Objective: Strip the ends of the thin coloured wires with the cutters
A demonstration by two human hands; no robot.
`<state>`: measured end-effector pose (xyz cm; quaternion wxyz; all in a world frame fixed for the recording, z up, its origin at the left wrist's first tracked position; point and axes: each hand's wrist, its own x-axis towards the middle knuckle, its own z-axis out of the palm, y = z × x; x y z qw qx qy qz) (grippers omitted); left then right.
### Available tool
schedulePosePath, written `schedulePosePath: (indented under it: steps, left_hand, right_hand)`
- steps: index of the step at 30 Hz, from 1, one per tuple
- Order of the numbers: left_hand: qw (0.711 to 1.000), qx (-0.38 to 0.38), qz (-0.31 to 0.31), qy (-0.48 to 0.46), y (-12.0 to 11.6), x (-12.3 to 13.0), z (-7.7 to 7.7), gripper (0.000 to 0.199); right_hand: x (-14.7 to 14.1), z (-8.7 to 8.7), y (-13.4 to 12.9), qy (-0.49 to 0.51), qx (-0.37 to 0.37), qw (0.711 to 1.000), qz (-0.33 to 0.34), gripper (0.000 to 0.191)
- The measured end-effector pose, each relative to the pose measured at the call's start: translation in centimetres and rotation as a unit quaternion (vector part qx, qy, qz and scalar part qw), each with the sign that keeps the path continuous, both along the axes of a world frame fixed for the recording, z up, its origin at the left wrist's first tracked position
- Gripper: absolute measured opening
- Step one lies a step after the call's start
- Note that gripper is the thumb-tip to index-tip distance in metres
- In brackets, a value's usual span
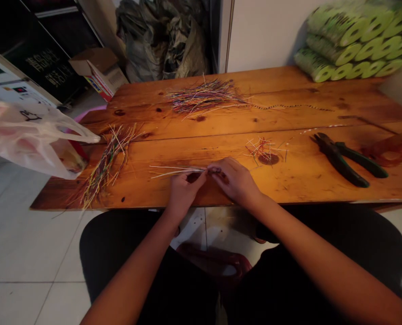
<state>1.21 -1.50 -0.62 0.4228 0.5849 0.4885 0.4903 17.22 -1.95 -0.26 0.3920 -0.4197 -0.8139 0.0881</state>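
Observation:
Between my two hands, near the table's front edge, runs a small bunch of thin pale wires (pixel 169 170), their loose ends pointing left. My left hand (pixel 186 186) is closed around the bunch. The fingers of my right hand (pixel 233 179) pinch together at its right end, touching the left fingertips; the tips there are partly hidden. A small heap of short wire bits (pixel 262 150) lies just beyond my right hand. To the left rests a longer bundle of coloured wires (pixel 111 162), and a big pile of coloured wires (pixel 204 97) lies at the back.
Pliers with dark green handles (pixel 348 160) lie on the wooden table (pixel 299 176) at the right. A twisted wire strand (pixel 289 107) stretches from the back pile. Green rolls (pixel 353 43) are stacked back right. A plastic bag (pixel 28 135) stands at the left edge.

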Motion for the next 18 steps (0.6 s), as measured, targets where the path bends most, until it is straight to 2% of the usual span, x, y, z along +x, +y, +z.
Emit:
schedulePosePath:
  steps: [4, 10, 14, 18]
  left_hand:
    - [1.0, -0.008, 0.001, -0.022, 0.08, -0.03, -0.18, 0.018]
    - [0.997, -0.038, -0.013, -0.062, 0.16, -0.11, -0.44, 0.017]
    - [0.997, -0.047, -0.03, -0.061, 0.02, -0.2, -0.47, 0.019]
    - [0.997, -0.044, -0.03, -0.062, 0.0, -0.25, -0.53, 0.02]
  right_hand:
    - [-0.18, 0.31, 0.02, -0.043, 0.006, 0.999, -0.006, 0.017]
    - [-0.3, 0.71, -0.26, -0.104, 0.022, 0.993, -0.053, 0.02]
    - [-0.35, 0.68, -0.51, -0.119, 0.05, 0.989, -0.072, 0.02]
    - [-0.23, 0.54, -0.57, -0.114, 0.056, 0.99, -0.061, 0.021]
